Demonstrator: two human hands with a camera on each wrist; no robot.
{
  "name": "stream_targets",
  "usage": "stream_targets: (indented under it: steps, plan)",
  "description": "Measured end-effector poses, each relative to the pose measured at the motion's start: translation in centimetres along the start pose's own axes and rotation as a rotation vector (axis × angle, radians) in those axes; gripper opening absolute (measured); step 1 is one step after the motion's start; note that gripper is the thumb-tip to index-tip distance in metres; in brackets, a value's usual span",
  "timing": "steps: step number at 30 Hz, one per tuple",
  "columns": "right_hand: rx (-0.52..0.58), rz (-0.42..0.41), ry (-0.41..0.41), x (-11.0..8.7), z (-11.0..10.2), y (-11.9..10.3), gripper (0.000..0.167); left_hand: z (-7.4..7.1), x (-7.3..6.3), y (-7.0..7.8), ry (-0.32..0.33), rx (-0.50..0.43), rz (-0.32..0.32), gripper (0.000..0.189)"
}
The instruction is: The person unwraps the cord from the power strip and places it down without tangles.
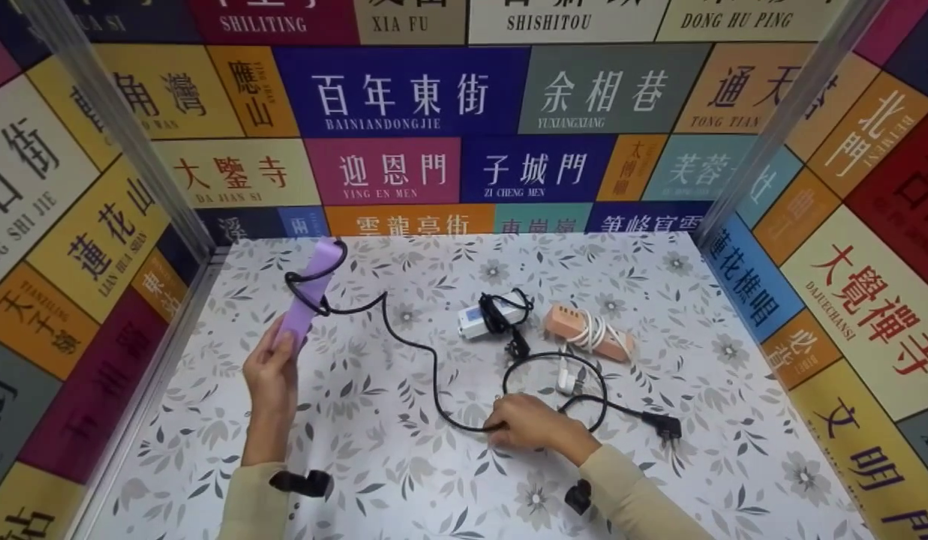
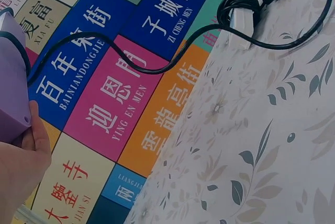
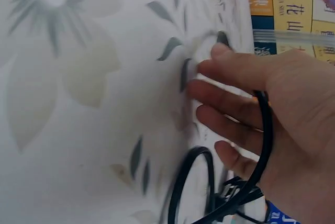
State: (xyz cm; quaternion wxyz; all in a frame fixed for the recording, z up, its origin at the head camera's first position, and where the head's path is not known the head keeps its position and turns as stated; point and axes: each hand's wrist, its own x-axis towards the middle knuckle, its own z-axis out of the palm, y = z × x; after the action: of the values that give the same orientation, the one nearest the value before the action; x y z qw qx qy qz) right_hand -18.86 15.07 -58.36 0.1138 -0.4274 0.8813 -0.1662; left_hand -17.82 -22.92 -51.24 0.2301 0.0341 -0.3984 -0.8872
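My left hand (image 1: 274, 367) grips the lower end of a purple power strip (image 1: 306, 306), tilted up at the table's left side. Its black cord (image 1: 435, 382) winds loosely round the upper part of the strip, then runs in a wavy line to my right hand (image 1: 535, 424). Low over the table, the right hand holds this cord; in the right wrist view the cord (image 3: 267, 135) crosses the palm inside the bent fingers. Past that hand the cord makes a loop and ends in a black plug (image 1: 662, 426) lying on the right.
A white power strip (image 1: 471, 326) wrapped in its black cord lies mid-table. Right of it is an orange power strip (image 1: 565, 321) bound with white cord, and its white plug (image 1: 567, 379) lies within the black loop. Sign-printed walls (image 1: 403, 169) enclose the floral tabletop (image 1: 373, 465).
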Motion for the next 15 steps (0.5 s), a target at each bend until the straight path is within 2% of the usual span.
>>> stream_targets:
  steps: [2, 5, 10, 15]
  plan:
    - [0.035, 0.001, 0.015, 0.0, 0.1, 0.1, 0.023, 0.0, 0.0, 0.0, -0.017, 0.004, 0.004, 0.026]
    - [0.061, -0.014, 0.048, 0.1, 0.1, 0.0, 0.031, 0.0, -0.1, -0.2, -0.040, 0.013, 0.004, 0.028]
    - [0.086, 0.004, 0.121, 0.6, -0.4, -0.3, 0.032, 0.1, -0.4, -0.6, -0.048, 0.031, -0.011, 0.032]
    - [0.155, 0.010, 0.198, 1.9, -1.6, -0.7, 0.031, 0.3, -0.7, -0.8, -0.054, 0.041, -0.026, 0.029]
